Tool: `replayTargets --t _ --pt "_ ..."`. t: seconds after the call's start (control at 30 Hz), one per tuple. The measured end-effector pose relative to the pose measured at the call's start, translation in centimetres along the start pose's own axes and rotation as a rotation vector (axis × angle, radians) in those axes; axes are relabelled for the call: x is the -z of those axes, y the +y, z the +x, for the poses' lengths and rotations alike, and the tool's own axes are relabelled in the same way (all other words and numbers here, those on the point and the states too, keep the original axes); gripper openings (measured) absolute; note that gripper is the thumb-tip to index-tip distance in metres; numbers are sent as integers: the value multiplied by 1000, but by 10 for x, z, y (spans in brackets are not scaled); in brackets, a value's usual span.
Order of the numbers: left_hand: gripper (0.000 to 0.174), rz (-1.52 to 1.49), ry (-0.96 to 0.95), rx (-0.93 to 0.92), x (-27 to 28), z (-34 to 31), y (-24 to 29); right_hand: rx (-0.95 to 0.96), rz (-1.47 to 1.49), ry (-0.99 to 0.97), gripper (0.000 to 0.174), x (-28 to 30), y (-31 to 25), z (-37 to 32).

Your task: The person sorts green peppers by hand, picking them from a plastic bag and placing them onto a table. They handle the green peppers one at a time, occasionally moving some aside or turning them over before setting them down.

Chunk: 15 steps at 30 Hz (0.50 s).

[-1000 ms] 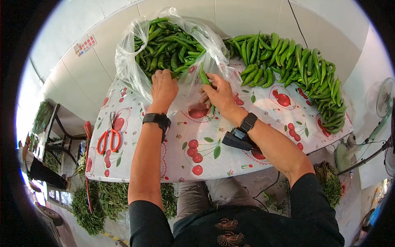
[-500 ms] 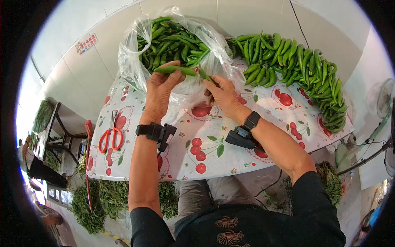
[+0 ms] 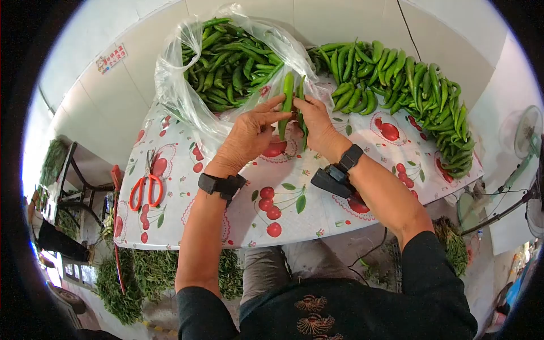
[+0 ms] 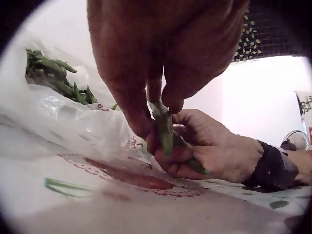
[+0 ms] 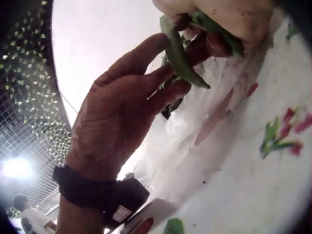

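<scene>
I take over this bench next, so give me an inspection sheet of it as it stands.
Surface: table under a cherry-print cloth.
Job's things: open bag full of green peppers; row of peppers along the far right edge; one pepper and a second pepper in hand.
Clutter: orange scissors at the left edge.
Hands: left hand pinches the pepper; right hand grips the second pepper.
Cables: thin dark cable on the floor under the table.
Surroundings: tiled wall, fan at right, greens heaped on the floor.
</scene>
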<state>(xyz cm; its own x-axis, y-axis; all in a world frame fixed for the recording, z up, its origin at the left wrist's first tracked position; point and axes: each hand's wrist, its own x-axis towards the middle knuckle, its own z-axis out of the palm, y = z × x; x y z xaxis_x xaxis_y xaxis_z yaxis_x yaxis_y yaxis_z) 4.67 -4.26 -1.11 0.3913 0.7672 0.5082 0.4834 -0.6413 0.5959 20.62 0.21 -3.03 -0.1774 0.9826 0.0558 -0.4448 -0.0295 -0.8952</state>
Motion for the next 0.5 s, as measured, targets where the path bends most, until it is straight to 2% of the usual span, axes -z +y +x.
replayTargets --t 0.03,0.1,0.2,0.27,0.43,0.5 --pt "46 -4 -1 -1 1 -1 4 -35 -1 11 14 1 0 2" --pt "38 -94 -1 166 4 -2 12 -67 -5 25 15 3 -1 2" --pt "28 -277 104 114 2 -1 6 -16 -34 -9 17 -2 1 0" --pt "27 -242 100 156 1 -1 4 72 -47 -61 22 -5 4 -2" --pt "36 -44 137 209 -6 2 6 31 -38 -33 30 -6 13 1" --pt "44 -8 223 200 -8 3 5 62 -44 -42 32 -10 13 -4"
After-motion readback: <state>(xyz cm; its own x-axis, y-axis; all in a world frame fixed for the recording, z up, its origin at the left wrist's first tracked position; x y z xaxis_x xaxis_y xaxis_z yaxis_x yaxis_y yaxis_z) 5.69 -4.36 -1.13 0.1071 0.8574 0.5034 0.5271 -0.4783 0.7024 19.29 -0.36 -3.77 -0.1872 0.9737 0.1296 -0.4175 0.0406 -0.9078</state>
